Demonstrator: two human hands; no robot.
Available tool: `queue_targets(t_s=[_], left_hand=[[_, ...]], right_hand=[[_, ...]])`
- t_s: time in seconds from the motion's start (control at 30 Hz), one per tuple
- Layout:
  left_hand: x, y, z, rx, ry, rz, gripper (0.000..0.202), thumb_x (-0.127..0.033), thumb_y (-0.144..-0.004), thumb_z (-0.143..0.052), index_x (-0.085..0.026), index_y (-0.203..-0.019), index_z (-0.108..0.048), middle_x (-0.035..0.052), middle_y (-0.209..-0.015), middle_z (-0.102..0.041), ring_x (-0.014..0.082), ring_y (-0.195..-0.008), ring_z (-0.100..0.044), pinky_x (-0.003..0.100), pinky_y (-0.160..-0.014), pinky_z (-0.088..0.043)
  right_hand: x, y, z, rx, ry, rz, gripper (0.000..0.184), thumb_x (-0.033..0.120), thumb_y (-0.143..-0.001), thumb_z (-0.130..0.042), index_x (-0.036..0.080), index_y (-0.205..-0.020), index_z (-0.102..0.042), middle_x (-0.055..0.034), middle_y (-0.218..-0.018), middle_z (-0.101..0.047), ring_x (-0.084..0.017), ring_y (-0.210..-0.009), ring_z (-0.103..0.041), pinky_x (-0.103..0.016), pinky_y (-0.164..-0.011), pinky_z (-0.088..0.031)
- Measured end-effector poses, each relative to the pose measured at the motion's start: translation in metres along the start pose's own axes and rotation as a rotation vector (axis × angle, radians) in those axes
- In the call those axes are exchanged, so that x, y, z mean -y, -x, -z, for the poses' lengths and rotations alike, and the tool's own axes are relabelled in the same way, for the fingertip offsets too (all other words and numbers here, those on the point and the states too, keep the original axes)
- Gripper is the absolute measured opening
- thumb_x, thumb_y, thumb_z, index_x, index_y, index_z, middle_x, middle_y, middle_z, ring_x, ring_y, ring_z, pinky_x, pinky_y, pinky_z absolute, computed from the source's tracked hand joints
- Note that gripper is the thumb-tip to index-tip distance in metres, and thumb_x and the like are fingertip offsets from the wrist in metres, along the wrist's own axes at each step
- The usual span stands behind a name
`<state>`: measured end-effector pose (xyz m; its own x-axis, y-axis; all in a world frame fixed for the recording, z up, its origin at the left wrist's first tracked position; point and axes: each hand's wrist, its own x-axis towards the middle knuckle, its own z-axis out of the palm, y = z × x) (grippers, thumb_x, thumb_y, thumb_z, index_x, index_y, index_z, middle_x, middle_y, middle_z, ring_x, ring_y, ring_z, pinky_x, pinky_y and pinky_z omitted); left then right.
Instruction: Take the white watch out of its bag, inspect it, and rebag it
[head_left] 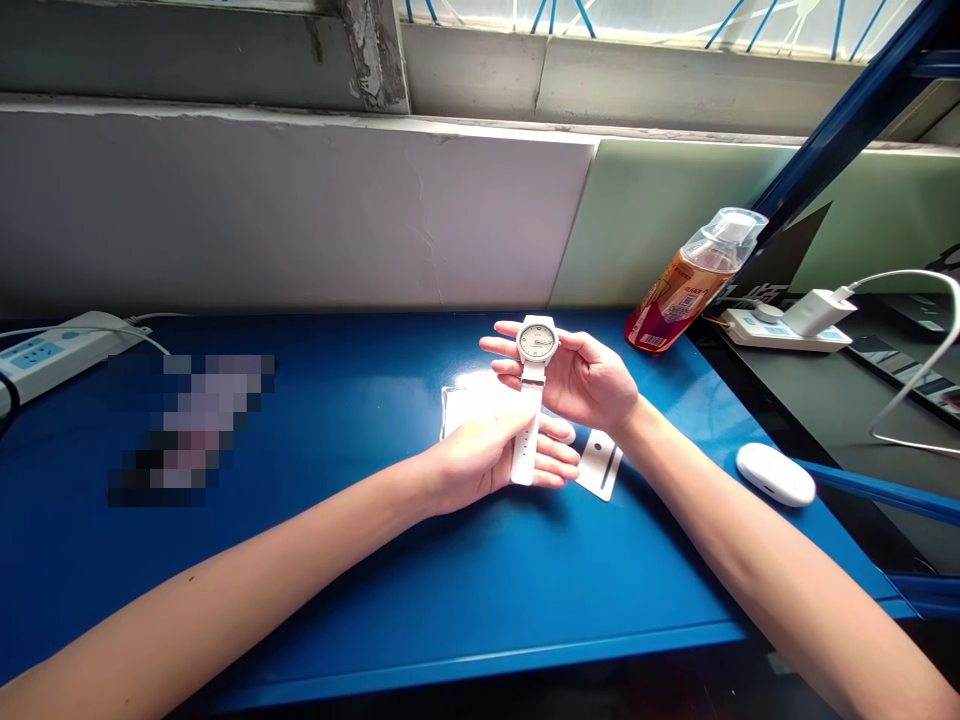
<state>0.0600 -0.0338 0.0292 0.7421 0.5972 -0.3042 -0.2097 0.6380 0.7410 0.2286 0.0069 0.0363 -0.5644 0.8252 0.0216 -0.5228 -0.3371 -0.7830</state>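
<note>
Midway over the glossy blue metal worktop point(360, 600), both bare hands hold a white plastic wristwatch with a round pale dial point(534, 385) upright above the surface. The right hand point(589, 380) cups the watch head from behind, its fingers curled around the case so the dial faces the camera. The left hand point(495, 460) is closed on the lower strap, thumb on top and fingers underneath, near the strap's free end. Just beneath the hands lie a clear plastic wrapper point(461, 405) and a white card tag with a slot point(600, 465), both flat on the worktop. To the right, near the edge, rests a white oval case point(775, 473). Farther back on the right, a clear bottle of orange-red liquid point(694, 280) leans against the wall, beside a white power strip with a charger plugged in point(787, 325). Another white power strip point(56, 355) sits at the far left.
</note>
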Motion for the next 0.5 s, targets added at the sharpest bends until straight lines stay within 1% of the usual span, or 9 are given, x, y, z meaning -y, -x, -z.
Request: queue_targets(t_s=[0.1,0.17,0.23,0.3,0.33,0.4,0.47,0.5], left_hand=[[-0.002,0.0,-0.001,-0.025,-0.003,0.009,0.037,-0.033,-0.104,-0.043,-0.006,-0.099,-0.068,0.0152,-0.086,-0.073,0.0205,-0.078,-0.073,0.032,-0.076,-0.057],[-0.002,0.0,-0.002,-0.077,-0.034,-0.005,0.034,-0.033,-0.103,-0.047,-0.006,-0.101,-0.067,0.0146,-0.085,-0.072,0.0192,-0.075,-0.072,0.032,-0.076,-0.057],[-0.001,-0.001,-0.003,-0.147,-0.079,-0.045,0.03,-0.036,-0.1,-0.054,-0.008,-0.103,-0.066,0.0127,-0.083,-0.072,0.0181,-0.072,-0.071,0.031,-0.075,-0.056],[0.002,-0.002,-0.004,-0.188,-0.115,-0.093,0.03,-0.039,-0.098,-0.059,-0.01,-0.104,-0.063,0.0095,-0.079,-0.071,0.0173,-0.069,-0.07,0.031,-0.072,-0.056],[0.004,-0.002,-0.004,-0.188,-0.129,-0.11,0.031,-0.041,-0.096,-0.061,-0.011,-0.105,-0.063,0.008,-0.078,-0.07,0.0171,-0.068,-0.07,0.031,-0.072,-0.056],[0.007,-0.003,-0.002,-0.159,-0.144,-0.13,0.035,-0.043,-0.092,-0.067,-0.011,-0.107,-0.063,0.0064,-0.079,-0.069,0.0172,-0.069,-0.07,0.031,-0.073,-0.055],[0.009,-0.002,0.0,-0.129,-0.15,-0.134,0.04,-0.044,-0.088,-0.072,-0.011,-0.108,-0.065,0.0068,-0.081,-0.07,0.0175,-0.072,-0.07,0.032,-0.076,-0.055],[0.01,-0.002,0.001,-0.118,-0.15,-0.135,0.04,-0.045,-0.087,-0.073,-0.01,-0.108,-0.066,0.0073,-0.082,-0.071,0.0176,-0.073,-0.07,0.033,-0.077,-0.055]], right_hand=[[0.001,0.0,0.001,-0.054,-0.033,-0.002,0.046,0.032,-0.101,-0.031,0.012,-0.126,-0.065,-0.0062,-0.109,-0.076,-0.016,-0.087,-0.071,-0.033,-0.098,-0.051],[0.0,-0.001,0.001,-0.115,-0.049,0.015,0.041,0.034,-0.101,-0.039,0.011,-0.12,-0.068,-0.0043,-0.093,-0.076,-0.014,-0.079,-0.069,-0.027,-0.087,-0.055],[-0.003,-0.004,-0.001,-0.227,-0.014,0.097,0.034,0.036,-0.098,-0.051,0.012,-0.11,-0.072,-0.0011,-0.079,-0.072,-0.012,-0.07,-0.067,-0.023,-0.077,-0.056],[-0.006,-0.007,-0.004,-0.36,0.068,0.217,0.025,0.037,-0.091,-0.065,0.016,-0.1,-0.075,0.0025,-0.069,-0.068,-0.01,-0.062,-0.064,-0.021,-0.07,-0.056],[-0.008,-0.008,-0.006,-0.411,0.108,0.266,0.022,0.038,-0.087,-0.071,0.018,-0.094,-0.075,0.0035,-0.067,-0.066,-0.01,-0.061,-0.064,-0.021,-0.068,-0.057],[-0.011,-0.009,-0.007,-0.467,0.161,0.32,0.023,0.042,-0.078,-0.08,0.02,-0.085,-0.074,0.0038,-0.068,-0.067,-0.01,-0.064,-0.067,-0.022,-0.068,-0.057],[-0.012,-0.01,-0.007,-0.463,0.172,0.323,0.03,0.047,-0.074,-0.083,0.02,-0.083,-0.073,0.0019,-0.073,-0.07,-0.013,-0.071,-0.07,-0.024,-0.072,-0.058],[-0.012,-0.01,-0.006,-0.441,0.17,0.308,0.032,0.049,-0.074,-0.082,0.02,-0.085,-0.073,0.0002,-0.077,-0.073,-0.014,-0.075,-0.071,-0.025,-0.075,-0.059]])
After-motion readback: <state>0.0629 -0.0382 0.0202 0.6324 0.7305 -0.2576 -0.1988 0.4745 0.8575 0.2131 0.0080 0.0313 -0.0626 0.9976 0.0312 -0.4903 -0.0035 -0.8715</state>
